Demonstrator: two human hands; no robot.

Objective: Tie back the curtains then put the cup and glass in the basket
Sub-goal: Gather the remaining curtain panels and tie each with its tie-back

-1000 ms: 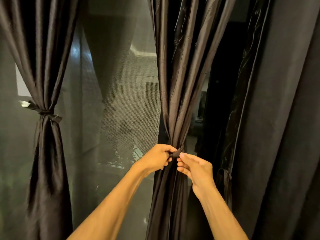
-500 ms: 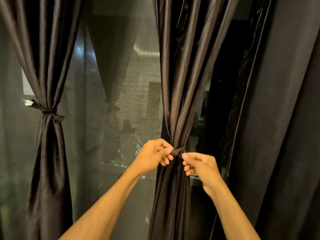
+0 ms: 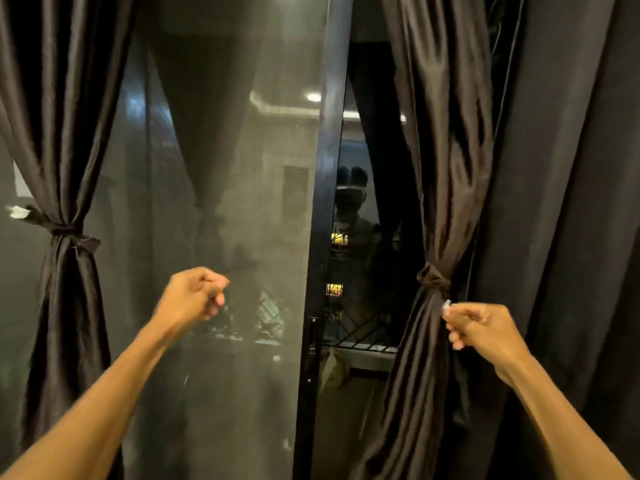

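Note:
Two dark satin curtains hang before a window. The left curtain point(image 3: 65, 140) is gathered by a dark tieback point(image 3: 64, 230) with a white end. The right curtain point(image 3: 440, 168) is cinched by a knotted tieback point(image 3: 433, 277). My right hand point(image 3: 485, 329) is just below and right of that knot, pinching a small white end of the tieback point(image 3: 446, 304). My left hand point(image 3: 194, 294) hovers in front of the glass, well left of the right curtain, fingers curled and blurred. No cup, glass or basket is in view.
A dark window frame post point(image 3: 322, 237) runs vertically between the panes. A mesh screen point(image 3: 225, 168) covers the left pane. A heavier dark drape point(image 3: 571, 220) fills the right side. A metal railing point(image 3: 360, 327) shows outside behind the glass.
Both hands were together at the right curtain's knot. My left hand has let go and swung left. The right hand dropped slightly, and the tied curtain now sits further right.

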